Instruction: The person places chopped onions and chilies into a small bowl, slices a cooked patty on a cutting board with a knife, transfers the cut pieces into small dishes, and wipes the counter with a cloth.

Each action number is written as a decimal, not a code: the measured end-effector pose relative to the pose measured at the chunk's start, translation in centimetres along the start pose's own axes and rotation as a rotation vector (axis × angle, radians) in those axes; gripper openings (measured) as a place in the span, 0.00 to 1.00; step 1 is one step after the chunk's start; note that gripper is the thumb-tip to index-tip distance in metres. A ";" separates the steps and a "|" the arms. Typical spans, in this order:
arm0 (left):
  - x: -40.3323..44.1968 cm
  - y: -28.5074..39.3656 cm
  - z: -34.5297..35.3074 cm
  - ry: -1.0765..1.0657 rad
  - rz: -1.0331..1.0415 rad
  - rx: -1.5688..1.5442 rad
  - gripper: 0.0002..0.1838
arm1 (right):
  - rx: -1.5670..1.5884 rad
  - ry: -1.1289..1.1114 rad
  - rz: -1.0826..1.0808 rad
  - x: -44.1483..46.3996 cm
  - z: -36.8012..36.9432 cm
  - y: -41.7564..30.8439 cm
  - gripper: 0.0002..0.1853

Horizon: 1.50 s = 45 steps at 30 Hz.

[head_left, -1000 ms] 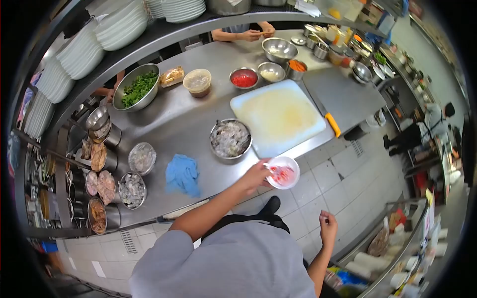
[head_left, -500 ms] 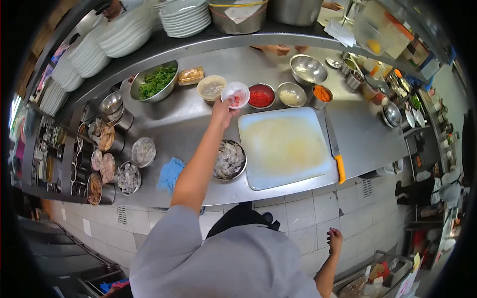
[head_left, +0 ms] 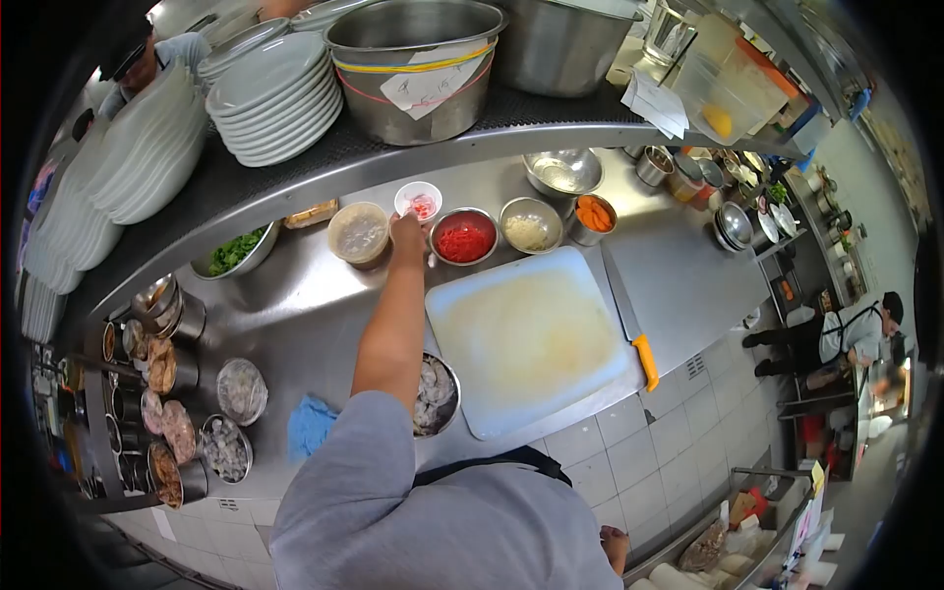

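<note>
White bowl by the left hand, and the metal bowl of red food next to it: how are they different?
The white bowl looks smaller than the metal bowl. The left hand grips the white bowl's near edge; the metal bowl stands on the counter. Both are round, open-topped and contain something red.

Your left hand (head_left: 406, 233) hides a bit of the white bowl (head_left: 407, 196). Your left arm (head_left: 389, 339) covers part of the metal bowl (head_left: 456, 403). The shelf (head_left: 472, 154) hides some green leaves (head_left: 234, 253). Your right hand (head_left: 615, 543) looks too small to tell.
</note>
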<state>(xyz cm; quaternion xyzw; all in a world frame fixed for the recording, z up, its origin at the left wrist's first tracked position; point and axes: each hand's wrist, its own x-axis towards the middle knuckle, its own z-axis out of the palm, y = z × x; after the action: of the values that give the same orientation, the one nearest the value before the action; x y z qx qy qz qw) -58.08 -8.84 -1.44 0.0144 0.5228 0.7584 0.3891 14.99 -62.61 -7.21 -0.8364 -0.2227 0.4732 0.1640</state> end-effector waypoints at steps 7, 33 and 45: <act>4.5 -3.2 -2.1 -0.011 0.372 0.905 0.20 | -0.095 -0.203 -0.130 0.5 1.8 -5.5 0.09; -4.9 5.8 -15.8 0.109 0.565 1.329 0.31 | -0.626 -0.453 -0.363 12.6 0.1 -31.0 0.06; -15.1 6.3 -14.1 -0.165 0.551 1.198 0.33 | -0.950 -0.742 -1.198 -3.6 14.4 -51.2 0.10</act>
<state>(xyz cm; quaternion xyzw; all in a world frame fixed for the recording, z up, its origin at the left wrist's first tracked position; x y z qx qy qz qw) -57.22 -29.91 3.04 0.4194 0.7995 0.4050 0.1445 -10.21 -20.30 13.06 -0.3479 -0.8423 0.4064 -0.0655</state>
